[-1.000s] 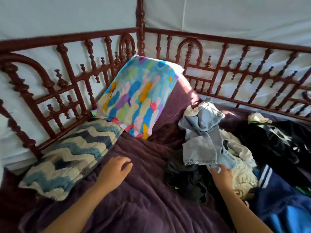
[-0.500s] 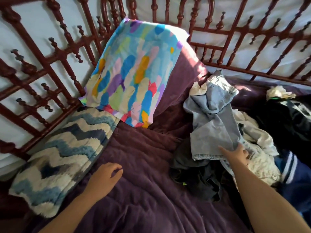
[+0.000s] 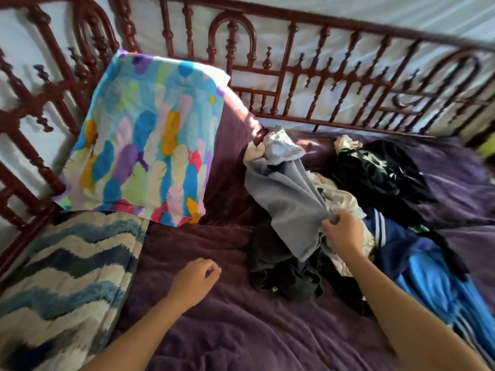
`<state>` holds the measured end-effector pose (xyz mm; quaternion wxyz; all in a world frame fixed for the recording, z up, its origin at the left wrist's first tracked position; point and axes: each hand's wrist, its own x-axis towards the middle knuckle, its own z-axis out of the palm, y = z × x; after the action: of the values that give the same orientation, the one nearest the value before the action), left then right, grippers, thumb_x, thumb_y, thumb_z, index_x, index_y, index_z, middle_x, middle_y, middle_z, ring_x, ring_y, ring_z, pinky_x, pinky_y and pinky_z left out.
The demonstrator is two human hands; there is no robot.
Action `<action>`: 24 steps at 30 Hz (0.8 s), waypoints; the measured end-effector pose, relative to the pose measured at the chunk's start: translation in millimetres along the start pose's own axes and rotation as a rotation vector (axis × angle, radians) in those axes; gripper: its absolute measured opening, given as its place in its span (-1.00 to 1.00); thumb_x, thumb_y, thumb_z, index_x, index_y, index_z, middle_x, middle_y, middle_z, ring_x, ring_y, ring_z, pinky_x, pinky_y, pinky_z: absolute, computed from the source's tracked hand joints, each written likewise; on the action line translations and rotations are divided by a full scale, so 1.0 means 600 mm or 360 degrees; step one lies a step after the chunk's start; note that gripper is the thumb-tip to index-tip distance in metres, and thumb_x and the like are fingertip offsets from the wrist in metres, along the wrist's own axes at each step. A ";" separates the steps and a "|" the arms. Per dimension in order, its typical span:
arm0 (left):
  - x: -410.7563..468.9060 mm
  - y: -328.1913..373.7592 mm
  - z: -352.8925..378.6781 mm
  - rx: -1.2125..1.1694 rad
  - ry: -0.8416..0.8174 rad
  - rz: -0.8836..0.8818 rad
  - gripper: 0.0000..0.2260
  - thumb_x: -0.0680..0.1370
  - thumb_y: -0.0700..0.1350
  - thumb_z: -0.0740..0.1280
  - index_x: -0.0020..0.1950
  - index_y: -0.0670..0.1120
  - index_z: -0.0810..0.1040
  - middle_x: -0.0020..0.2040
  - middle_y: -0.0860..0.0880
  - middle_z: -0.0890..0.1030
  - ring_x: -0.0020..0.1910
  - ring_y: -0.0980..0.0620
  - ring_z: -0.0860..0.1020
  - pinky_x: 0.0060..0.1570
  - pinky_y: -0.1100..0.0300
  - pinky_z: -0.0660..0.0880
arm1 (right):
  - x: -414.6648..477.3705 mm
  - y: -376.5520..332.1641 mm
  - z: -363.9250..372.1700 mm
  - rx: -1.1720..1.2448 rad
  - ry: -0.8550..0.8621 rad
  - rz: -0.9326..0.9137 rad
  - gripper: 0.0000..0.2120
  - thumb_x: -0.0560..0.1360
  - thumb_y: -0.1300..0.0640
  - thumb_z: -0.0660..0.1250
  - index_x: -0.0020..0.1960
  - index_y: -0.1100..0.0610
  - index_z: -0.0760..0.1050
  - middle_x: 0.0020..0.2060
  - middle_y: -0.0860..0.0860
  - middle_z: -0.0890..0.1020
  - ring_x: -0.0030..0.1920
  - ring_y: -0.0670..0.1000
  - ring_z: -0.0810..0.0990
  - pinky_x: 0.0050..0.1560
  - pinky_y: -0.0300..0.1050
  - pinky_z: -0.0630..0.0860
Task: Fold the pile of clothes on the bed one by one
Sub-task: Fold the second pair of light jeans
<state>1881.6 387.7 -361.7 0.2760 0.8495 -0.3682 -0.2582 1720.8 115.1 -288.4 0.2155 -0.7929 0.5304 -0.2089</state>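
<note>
A pile of clothes lies on the purple bedspread (image 3: 214,322). On top is a pale blue denim garment (image 3: 286,202), and my right hand (image 3: 344,232) pinches its right edge, bunching the fabric. Under it sit a black garment (image 3: 284,274), a cream garment (image 3: 340,196), a black jacket with white print (image 3: 380,172) and a blue garment with white stripes (image 3: 428,269). My left hand (image 3: 194,281) hovers over bare bedspread left of the pile, fingers loosely curled, holding nothing.
A multicoloured feather-print pillow (image 3: 144,140) leans on the dark red wooden bed rail (image 3: 308,84). A blue and cream zigzag cushion (image 3: 67,279) lies at the front left. The rail runs along the back and left sides.
My right hand has moved up the denim garment and gathered its edge into a pinch. My left hand's fingers have curled in. The view has swung right.
</note>
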 end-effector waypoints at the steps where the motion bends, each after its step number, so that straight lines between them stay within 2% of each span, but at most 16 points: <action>1: 0.007 0.013 0.003 0.0001 -0.0014 0.0062 -0.80 0.59 -0.04 0.22 0.05 -0.09 0.58 0.03 -0.01 0.56 0.08 0.02 0.51 0.09 0.17 0.41 | -0.012 -0.013 -0.032 -0.0007 0.0096 -0.0040 -0.88 0.35 0.24 0.33 -0.31 0.19 0.41 -0.51 -0.05 0.39 -0.44 -0.01 0.38 -0.41 -0.07 0.18; 4: 0.016 0.053 0.015 0.0001 -0.0033 0.0227 -0.70 0.59 0.00 0.22 0.27 -0.07 0.49 0.17 -0.03 0.53 0.18 0.02 0.48 0.18 0.14 0.41 | -0.047 -0.044 -0.143 0.0028 0.0359 -0.0156 -0.81 0.34 0.23 0.39 -0.33 0.13 0.38 -0.49 -0.08 0.39 -0.43 -0.02 0.33 -0.36 -0.08 0.12; 8: 0.008 0.115 0.037 -0.0012 -0.0032 0.0479 -0.42 0.56 0.05 0.27 0.51 -0.05 0.15 0.40 -0.05 0.34 0.37 -0.03 0.32 0.29 0.13 0.34 | -0.105 -0.059 -0.274 -0.0065 0.0639 -0.0285 -0.84 0.31 0.17 0.43 -0.26 0.19 0.44 -0.42 0.08 0.46 -0.35 0.07 0.38 -0.28 -0.13 0.15; 12: -0.009 0.180 0.063 0.0130 -0.0117 0.0751 -0.28 0.54 0.11 0.27 0.54 -0.01 -0.07 0.49 -0.05 0.15 0.44 -0.06 0.19 0.34 0.09 0.30 | -0.171 -0.031 -0.336 -0.0266 0.0537 -0.0342 -0.82 0.30 0.30 0.45 -0.29 0.23 0.43 -0.45 0.05 0.45 -0.37 0.10 0.40 -0.38 -0.10 0.24; 16: -0.024 0.234 0.090 0.0328 -0.0161 0.0892 -0.22 0.53 0.18 0.26 0.54 0.05 -0.19 0.55 -0.10 -0.07 0.51 -0.11 0.00 0.44 0.01 0.14 | -0.200 -0.017 -0.371 -0.0130 0.0642 -0.0286 -0.81 0.30 0.33 0.44 -0.27 0.16 0.44 -0.42 0.04 0.46 -0.37 0.06 0.40 -0.34 -0.14 0.28; 18: -0.024 0.262 0.095 0.0297 -0.0065 0.0903 -0.17 0.50 0.19 0.30 0.53 0.06 -0.22 0.54 -0.13 -0.11 0.52 -0.13 -0.03 0.43 0.00 0.10 | -0.205 -0.026 -0.389 -0.0059 0.0660 -0.0407 -0.81 0.29 0.36 0.44 -0.27 0.16 0.45 -0.45 -0.01 0.43 -0.43 -0.07 0.34 -0.37 -0.32 0.28; 19: -0.022 0.277 0.094 0.0277 0.0006 0.0906 -0.14 0.49 0.19 0.32 0.52 0.07 -0.24 0.54 -0.14 -0.10 0.51 -0.13 -0.03 0.43 0.01 0.09 | -0.210 -0.030 -0.398 -0.0046 0.0662 -0.0500 -0.81 0.29 0.37 0.44 -0.27 0.16 0.46 -0.45 -0.03 0.43 -0.44 -0.08 0.36 -0.35 -0.35 0.31; 21: -0.014 0.307 0.086 0.0240 0.0211 0.0925 -0.13 0.47 0.18 0.35 0.48 0.08 -0.25 0.54 -0.15 -0.05 0.51 -0.13 -0.01 0.44 0.01 0.05 | -0.222 -0.032 -0.422 -0.0016 0.0748 -0.0680 -0.83 0.29 0.36 0.45 -0.26 0.18 0.49 -0.42 -0.04 0.45 -0.41 -0.22 0.44 -0.31 -0.46 0.32; 24: 0.002 0.343 0.067 0.0116 0.0520 0.0875 -0.16 0.43 0.14 0.40 0.53 -0.05 -0.01 0.51 -0.15 0.13 0.49 -0.13 0.10 0.41 -0.01 0.10 | -0.227 -0.008 -0.484 0.0193 0.1009 -0.0721 -0.90 0.31 0.20 0.34 -0.19 0.10 0.46 -0.40 -0.13 0.46 -0.34 -0.42 0.43 -0.31 -0.58 0.32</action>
<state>1756.8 257.0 -254.8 0.3603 0.7577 -0.5438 -0.0209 1514.3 208.6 -61.8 0.0359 -0.7718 0.3688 -0.5167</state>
